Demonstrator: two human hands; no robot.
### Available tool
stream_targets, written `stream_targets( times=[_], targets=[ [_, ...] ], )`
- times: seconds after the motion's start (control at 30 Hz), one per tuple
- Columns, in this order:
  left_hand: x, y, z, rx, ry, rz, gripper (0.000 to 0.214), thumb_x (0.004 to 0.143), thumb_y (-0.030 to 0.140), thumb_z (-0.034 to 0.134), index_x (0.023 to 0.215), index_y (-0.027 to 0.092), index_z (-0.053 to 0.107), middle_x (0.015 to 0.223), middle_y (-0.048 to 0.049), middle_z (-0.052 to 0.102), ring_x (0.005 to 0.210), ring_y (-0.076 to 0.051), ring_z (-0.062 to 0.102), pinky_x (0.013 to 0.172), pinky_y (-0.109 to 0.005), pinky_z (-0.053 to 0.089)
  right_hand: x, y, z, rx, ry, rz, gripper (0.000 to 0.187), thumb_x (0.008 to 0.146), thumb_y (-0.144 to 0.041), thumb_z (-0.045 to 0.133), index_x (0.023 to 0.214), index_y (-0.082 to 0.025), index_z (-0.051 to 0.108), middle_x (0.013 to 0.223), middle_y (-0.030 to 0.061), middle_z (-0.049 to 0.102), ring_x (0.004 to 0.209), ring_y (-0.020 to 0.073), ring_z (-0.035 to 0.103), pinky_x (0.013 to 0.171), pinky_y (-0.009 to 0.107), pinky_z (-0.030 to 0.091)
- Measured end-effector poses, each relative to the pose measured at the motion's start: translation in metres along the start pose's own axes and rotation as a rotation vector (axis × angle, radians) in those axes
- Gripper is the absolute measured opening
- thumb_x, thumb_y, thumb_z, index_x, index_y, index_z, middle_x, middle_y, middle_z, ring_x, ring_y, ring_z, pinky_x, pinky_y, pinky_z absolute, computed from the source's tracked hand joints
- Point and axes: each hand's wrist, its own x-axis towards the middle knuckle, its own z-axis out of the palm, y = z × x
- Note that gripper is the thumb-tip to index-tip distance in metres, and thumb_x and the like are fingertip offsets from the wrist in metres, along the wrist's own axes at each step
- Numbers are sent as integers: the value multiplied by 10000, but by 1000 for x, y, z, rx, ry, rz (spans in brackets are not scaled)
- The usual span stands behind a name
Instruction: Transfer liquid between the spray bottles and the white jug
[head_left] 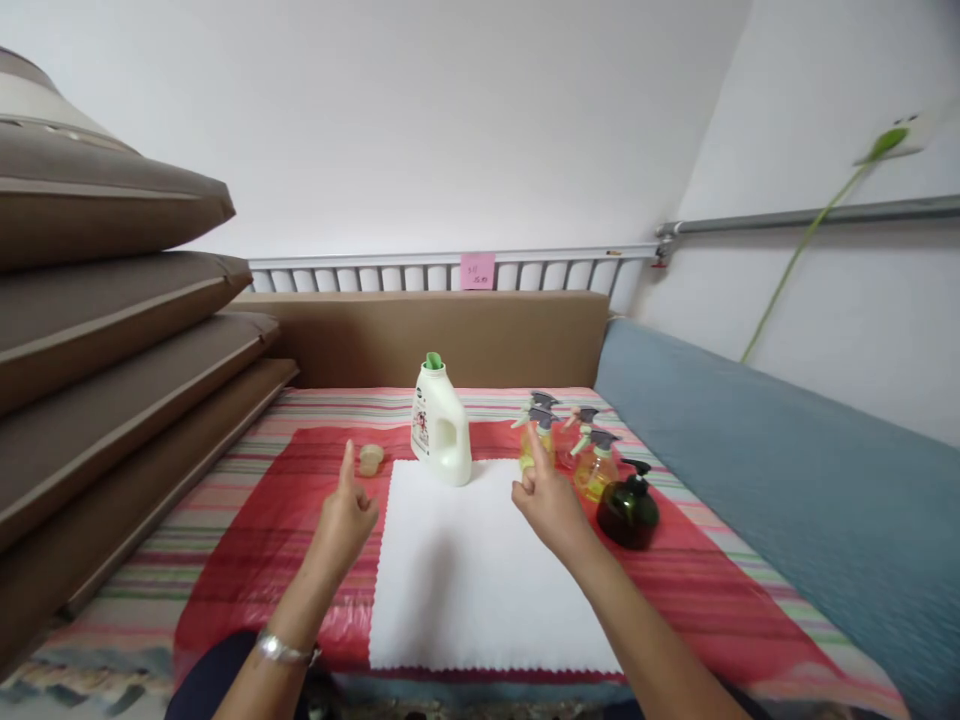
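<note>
My left hand (pixel 347 515) is raised over the red sheet with its index finger stretched up and the other fingers curled; it holds nothing. A translucent cap (pixel 370 458) lies just beyond that fingertip. My right hand (pixel 551 500) makes the same pointing shape, also without anything in it, and partly covers a spray bottle (pixel 527 450) with yellow liquid. Between and beyond both hands stands a pale jug (pixel 444 440) with a side handle and a green spout on top, upright at the far edge of a white cloth (pixel 491 590).
Right of the cloth are another yellow spray bottle (pixel 596 474), a pinkish spray bottle (pixel 568 450) and a dark green pump bottle (pixel 628 513). Stacked cushions (pixel 112 290) rise at left. A brown board (pixel 360 340) and radiator (pixel 375 277) stand behind; a blue padded side (pixel 765 470) borders the right.
</note>
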Motion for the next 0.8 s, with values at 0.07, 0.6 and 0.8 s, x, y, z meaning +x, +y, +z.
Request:
stream_targets(
  times=[0.07,0.6,0.8],
  targets=[
    [1,-1,1,10,-4,0,841,696,154,436,1436,46,50,471,136,297,435,-113,371,503,-205,294,-1,0,2,2,-13,9,802,705,-109,434,1451,-101,140,462,-110,368,463,147,443,514,234,325],
    [4,-13,12,16,-23,-13,832,703,185,421,1437,48,53,467,135,284,427,-118,358,499,-215,286,-2,9,14,25,-61,47,804,707,-98,449,1456,-137,160,459,-105,368,468,153,430,505,237,303],
    [6,-23,22,18,-38,-19,827,707,193,420,1438,55,57,452,138,289,412,-119,359,482,-223,271,4,11,19,41,-79,71,782,694,-72,469,1439,-148,244,452,-102,374,459,142,426,499,232,315]
  ],
)
